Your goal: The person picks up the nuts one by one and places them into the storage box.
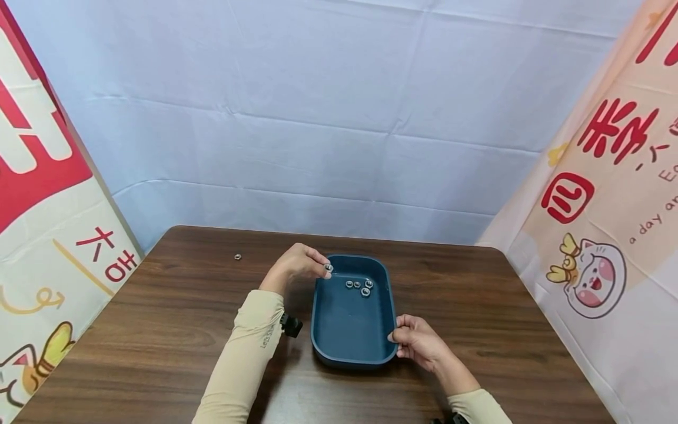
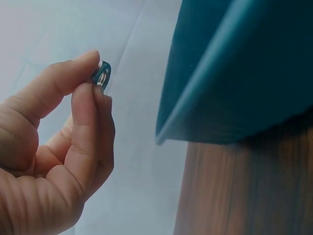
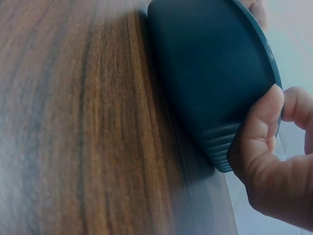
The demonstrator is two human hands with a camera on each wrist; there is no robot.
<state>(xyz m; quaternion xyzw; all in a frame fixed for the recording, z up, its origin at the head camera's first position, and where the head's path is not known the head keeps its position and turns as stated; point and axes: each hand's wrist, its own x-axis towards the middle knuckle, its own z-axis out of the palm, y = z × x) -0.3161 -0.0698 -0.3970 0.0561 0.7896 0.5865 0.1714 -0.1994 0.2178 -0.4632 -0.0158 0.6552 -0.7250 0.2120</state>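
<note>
A dark blue rectangular tray (image 1: 349, 335) lies on the wooden table, with several metal nuts (image 1: 365, 292) grouped toward its far end. Between thumb and fingertips my left hand (image 1: 302, 262) pinches a hex nut (image 1: 329, 268), held at the tray's far left rim. The left wrist view shows that nut (image 2: 101, 75) at the fingertips, with the tray wall (image 2: 234, 88) to the right. My right hand (image 1: 420, 341) grips the tray's near right rim, thumb on one side and fingers on the other, also seen in the right wrist view.
One more nut (image 1: 238, 257) lies alone on the table at the far left. The brown wooden table (image 1: 175, 330) has rounded far corners. A pale cloth (image 1: 328, 118) hangs behind it, and printed banners (image 1: 593, 206) flank both sides.
</note>
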